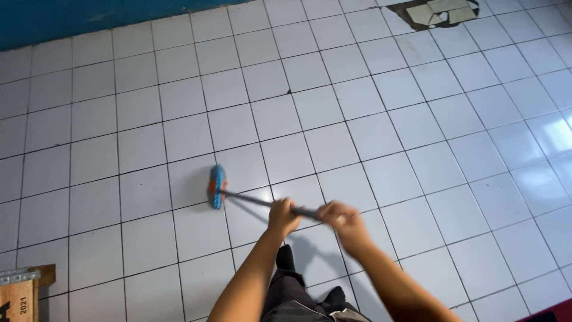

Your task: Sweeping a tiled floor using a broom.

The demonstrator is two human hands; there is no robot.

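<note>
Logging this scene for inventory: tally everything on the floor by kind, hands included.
Hands: 2, left hand and right hand, both gripping the handle
Brush: 1, blue brush on the tiled floor
Wooden crate: 1
Broken tile patch: 1
Total: 5

Glossy white ceramic floor tiles [369, 137] shine near the right edge; some lie broken at the top edge. The brush head [217, 186] looks blue plastic, its handle [256, 201] dark matt metal. A rough wooden crate [21, 295] sits at the bottom-left corner.
</note>
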